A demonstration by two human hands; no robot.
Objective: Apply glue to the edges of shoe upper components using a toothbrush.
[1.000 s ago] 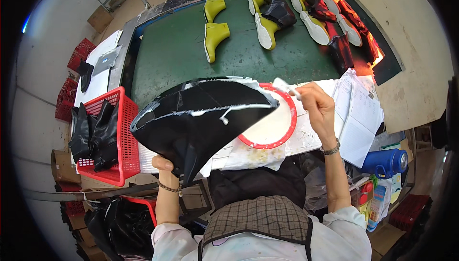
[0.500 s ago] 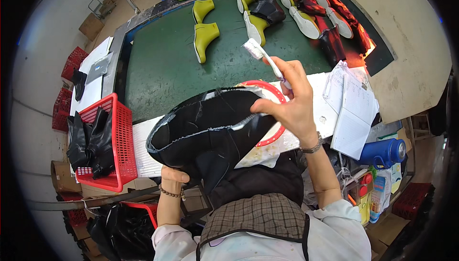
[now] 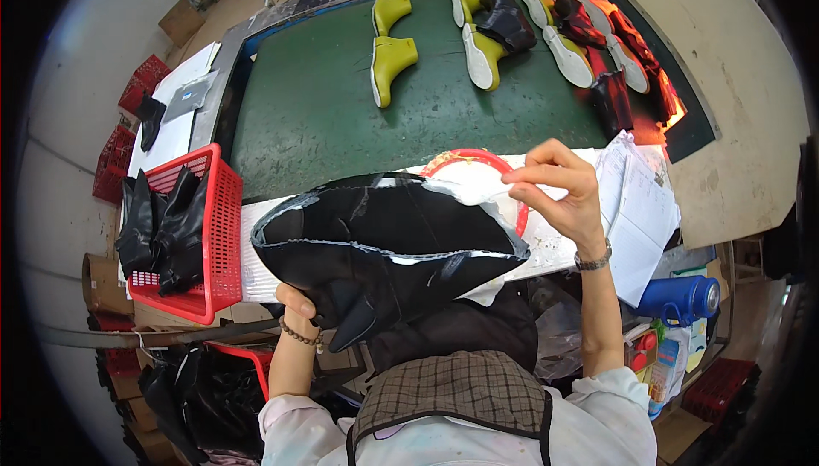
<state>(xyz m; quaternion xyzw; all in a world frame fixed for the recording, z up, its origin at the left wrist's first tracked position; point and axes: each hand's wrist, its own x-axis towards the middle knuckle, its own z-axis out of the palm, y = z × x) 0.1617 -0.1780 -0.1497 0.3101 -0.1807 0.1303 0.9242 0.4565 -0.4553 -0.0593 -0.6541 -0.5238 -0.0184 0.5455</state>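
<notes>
1. The left hand (image 3: 299, 308) is clenched from below around the narrow lower part of a glossy black rubber boot piece (image 3: 384, 240), holding it up in front of the person's chest, above the near edge of the work surface.
2. The boot piece's long axis runs almost level, left to right: its wide open mouth faces the person's left, beside the red plastic basket (image 3: 200, 235) of black pieces, and its whitish-edged tapered end points right.
3. The right hand (image 3: 559, 193) is at that right end, thumb and forefinger pinched together just at the pale edge; whether they grip the edge itself or a small tool I cannot tell.
4. So the right hand is the nearer one to the whitish seam, and the seam lies just left of and below its fingertips.
5. Behind the boot piece, a round white dish with a red rim (image 3: 478, 171) sits on the white strip, partly hidden.
6. Yellow-green boot forms (image 3: 392, 61) lie well apart on the green belt (image 3: 324, 116).
</notes>
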